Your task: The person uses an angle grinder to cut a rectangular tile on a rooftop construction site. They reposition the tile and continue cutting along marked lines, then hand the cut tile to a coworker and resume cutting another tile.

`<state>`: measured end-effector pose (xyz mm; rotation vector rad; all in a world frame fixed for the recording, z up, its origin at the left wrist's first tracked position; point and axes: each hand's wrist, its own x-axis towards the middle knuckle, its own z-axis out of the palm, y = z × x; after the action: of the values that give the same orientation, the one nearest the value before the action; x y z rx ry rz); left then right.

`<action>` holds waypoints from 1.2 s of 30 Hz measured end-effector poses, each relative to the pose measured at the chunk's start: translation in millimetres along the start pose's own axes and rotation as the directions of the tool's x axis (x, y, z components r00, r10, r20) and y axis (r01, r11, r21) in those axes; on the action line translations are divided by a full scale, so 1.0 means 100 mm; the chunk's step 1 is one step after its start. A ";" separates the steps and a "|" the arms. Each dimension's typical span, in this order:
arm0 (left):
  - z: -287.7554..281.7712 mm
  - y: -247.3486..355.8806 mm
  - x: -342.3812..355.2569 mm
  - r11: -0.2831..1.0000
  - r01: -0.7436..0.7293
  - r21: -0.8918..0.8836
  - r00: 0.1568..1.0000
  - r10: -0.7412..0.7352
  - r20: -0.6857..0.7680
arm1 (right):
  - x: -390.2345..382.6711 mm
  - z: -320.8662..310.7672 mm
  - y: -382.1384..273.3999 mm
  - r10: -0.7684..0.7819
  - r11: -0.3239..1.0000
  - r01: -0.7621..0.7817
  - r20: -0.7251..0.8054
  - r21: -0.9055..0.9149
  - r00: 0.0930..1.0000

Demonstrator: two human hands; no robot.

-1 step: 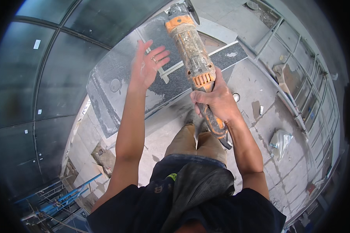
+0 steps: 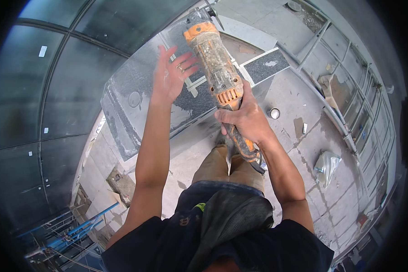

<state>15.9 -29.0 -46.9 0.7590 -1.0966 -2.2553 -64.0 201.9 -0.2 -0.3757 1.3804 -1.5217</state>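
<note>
An orange-and-grey angle grinder (image 2: 217,68), caked with pale dust, lies along my view with its disc end at the top. My right hand (image 2: 245,118) is wrapped round its handle near the cord end. Left of the grinder, my left hand (image 2: 172,77) is open, fingers spread and slightly blurred, nearest the tool's body. Under both is a dusty dark speckled stone slab (image 2: 120,106), with pale narrow strips (image 2: 192,88) on it and a round mark at its left. Whether the left hand touches anything I cannot tell.
Dark glass panels (image 2: 54,86) fill the left, with blue metal framing (image 2: 77,231) below. Right of the slab stand grey metal rail frames (image 2: 324,90). On the paved floor (image 2: 294,190) sit a small white container (image 2: 274,113) and a plastic bag (image 2: 326,167). My legs are below the slab.
The grinder and my right hand have shifted left and the tool's head slightly down. More of the white container shows. My left hand is almost unchanged.
</note>
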 end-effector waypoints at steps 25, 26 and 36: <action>-1.65 -0.78 0.36 0.976 0.190 0.104 0.938 -0.150 -0.314 | 0.81 0.75 1.75 0.155 0.981 -0.138 0.129 -0.133 0.979; -1.65 -0.79 0.37 0.977 0.189 0.094 0.939 -0.152 -0.310 | 0.83 0.75 1.77 0.141 0.979 -0.121 0.118 -0.165 0.983; -1.68 -0.79 0.46 0.970 0.242 0.038 0.925 -0.219 -0.312 | 0.90 0.77 1.84 0.168 0.965 -0.148 0.078 -0.216 0.983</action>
<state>80.4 -104.7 -210.0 1.2821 -0.9894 -2.1913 38.7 114.7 -172.9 -0.4513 1.4633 -1.2176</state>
